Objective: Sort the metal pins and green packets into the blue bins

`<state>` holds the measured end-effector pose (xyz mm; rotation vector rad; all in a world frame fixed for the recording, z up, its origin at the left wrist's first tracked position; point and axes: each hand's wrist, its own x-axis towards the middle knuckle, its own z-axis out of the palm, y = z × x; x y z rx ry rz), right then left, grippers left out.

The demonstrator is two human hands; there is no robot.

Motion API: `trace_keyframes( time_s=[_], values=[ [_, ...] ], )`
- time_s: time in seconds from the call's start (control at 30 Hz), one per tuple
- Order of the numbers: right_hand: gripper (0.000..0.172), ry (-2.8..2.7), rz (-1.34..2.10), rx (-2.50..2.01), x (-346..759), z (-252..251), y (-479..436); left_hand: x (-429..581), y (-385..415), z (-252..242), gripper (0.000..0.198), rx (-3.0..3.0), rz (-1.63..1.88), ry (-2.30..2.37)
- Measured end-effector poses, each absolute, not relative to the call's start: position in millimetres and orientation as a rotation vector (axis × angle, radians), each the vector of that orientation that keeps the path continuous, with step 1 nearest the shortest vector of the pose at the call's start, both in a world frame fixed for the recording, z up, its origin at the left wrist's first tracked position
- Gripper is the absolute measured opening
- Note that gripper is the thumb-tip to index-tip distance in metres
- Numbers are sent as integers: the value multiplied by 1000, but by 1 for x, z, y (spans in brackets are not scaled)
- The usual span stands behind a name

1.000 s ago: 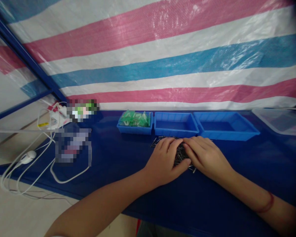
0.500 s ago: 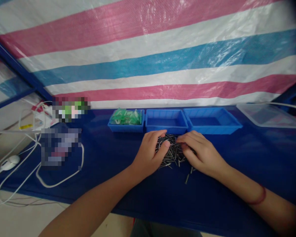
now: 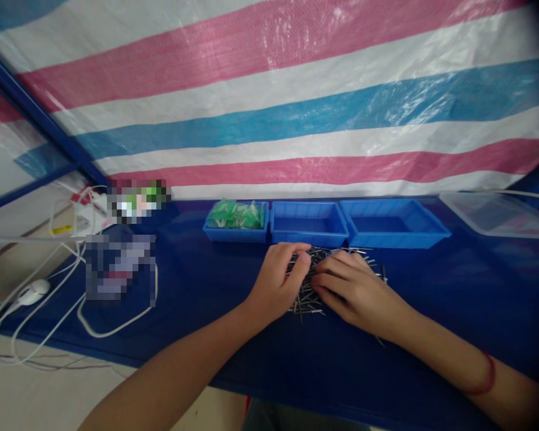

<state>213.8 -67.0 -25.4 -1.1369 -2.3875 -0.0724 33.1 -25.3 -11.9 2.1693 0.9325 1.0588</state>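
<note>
A heap of loose dark metal nails [image 3: 306,298] lies on the blue tabletop, with both hands at it. My left hand [image 3: 278,278] is cupped against the heap's left side, its thumb apart from the fingers. My right hand [image 3: 354,290] lies palm down over the right part of the nails, fingers spread and slightly bent, their tips touching the heap. Some nails stick out beyond the knuckles and to the right of this hand. What lies beneath its palm is hidden.
Behind the heap stand a blue bin [image 3: 236,233] of green plastic packets, a middle blue bin [image 3: 309,234] and a wider blue bin [image 3: 397,238]. A clear plastic lid [image 3: 498,215] lies at the right. White cables [image 3: 81,311] and blurred-out items are on the left.
My right hand has moved further over the heap, its fingers now flatter and more spread. Nails now lie scattered farther to the right. My left hand has barely moved.
</note>
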Motion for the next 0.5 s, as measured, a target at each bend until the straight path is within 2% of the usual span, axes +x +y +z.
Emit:
trace_keyframes(
  time_s=[0.3,0.5],
  values=[
    [17,-2238,-155,-1263,216,-25,-69,33,-28,-14,20,2551,891,1004],
    [12,-1909,103,-1248,215,-22,-74,32,-29,-16,26,2561,796,977]
  ],
)
